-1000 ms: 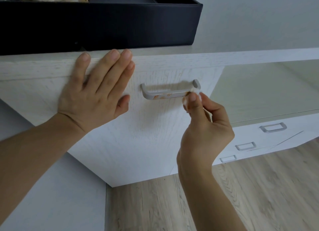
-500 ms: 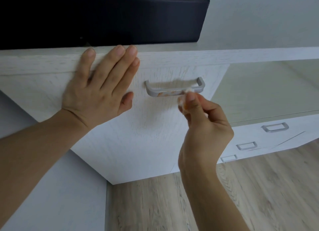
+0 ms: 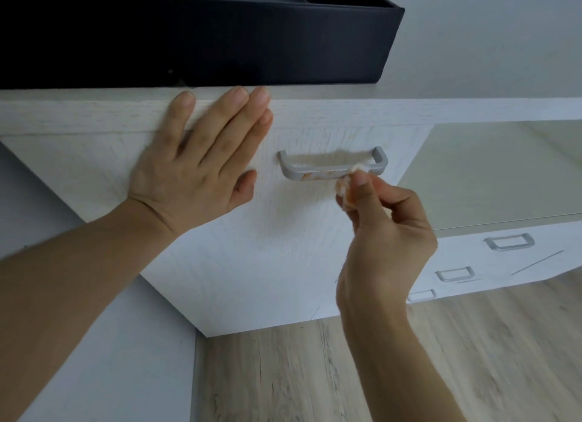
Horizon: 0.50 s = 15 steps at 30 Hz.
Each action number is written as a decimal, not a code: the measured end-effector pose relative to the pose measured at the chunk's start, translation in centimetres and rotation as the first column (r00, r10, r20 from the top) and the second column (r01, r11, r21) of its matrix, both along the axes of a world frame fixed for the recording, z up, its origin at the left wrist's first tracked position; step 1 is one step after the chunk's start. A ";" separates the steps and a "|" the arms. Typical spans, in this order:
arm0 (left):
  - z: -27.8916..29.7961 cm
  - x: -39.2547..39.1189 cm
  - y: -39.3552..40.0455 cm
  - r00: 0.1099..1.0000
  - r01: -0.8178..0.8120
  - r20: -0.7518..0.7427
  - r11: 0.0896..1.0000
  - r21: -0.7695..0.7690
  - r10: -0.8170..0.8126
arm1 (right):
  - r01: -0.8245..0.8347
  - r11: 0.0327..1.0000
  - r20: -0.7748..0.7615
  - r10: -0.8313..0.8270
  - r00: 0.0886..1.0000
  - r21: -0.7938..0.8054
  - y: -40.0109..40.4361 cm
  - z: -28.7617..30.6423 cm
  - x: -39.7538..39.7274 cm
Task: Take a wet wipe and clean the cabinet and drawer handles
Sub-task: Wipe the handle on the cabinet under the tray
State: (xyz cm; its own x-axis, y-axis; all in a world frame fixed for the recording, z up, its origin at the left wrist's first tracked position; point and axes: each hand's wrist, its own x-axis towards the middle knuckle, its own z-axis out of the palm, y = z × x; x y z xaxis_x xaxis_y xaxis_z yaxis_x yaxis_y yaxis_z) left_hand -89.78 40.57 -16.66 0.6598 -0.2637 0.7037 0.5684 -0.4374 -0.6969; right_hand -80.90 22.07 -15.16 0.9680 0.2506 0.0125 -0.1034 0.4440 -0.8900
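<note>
A small wadded wet wipe (image 3: 346, 191), white with orange-brown staining, is pinched between the thumb and curled fingers of the right hand (image 3: 385, 232). The wipe's upper end touches the lower right part of a grey metal bar handle (image 3: 330, 171), which is mounted level on the front of a white wood-grain cabinet door (image 3: 267, 248). Orange-brown smears show along the handle's bar, left of the wipe. The left hand (image 3: 201, 166) lies flat against the door just left of the handle, fingers straight and close together, fingertips reaching over the cabinet's top edge; it grips nothing. A black box (image 3: 195, 40) sits on top of the cabinet, above both hands. To the right, further back, are a pale glass-like panel (image 3: 504, 169) and white drawers with three smaller grey handles (image 3: 509, 242). Below lies a light wood-plank floor (image 3: 283, 374).
</note>
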 end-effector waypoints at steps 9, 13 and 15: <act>0.0 0.0 0.1 1.000 0.005 -0.018 0.999 0.044 -0.004 | 0.086 0.992 0.064 -0.081 0.995 -0.093 0.4 1.0 -0.7; 0.1 0.0 0.1 1.000 0.009 -0.009 0.999 0.044 -0.009 | 0.124 0.984 0.070 -0.116 0.991 -0.124 0.3 0.8 -0.5; 0.1 -0.1 0.2 1.000 0.007 -0.012 0.999 0.045 -0.006 | 0.046 0.982 0.107 -0.026 0.994 -0.185 0.6 0.6 -1.4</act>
State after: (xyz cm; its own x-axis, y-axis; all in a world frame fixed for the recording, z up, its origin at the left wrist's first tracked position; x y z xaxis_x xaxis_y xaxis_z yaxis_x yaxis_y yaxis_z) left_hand -89.84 40.74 -16.53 0.6663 -0.2993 0.6829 0.5573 -0.4086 -0.7228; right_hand -82.33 22.63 -14.57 0.9723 0.2231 0.0693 0.0064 0.2710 -0.9625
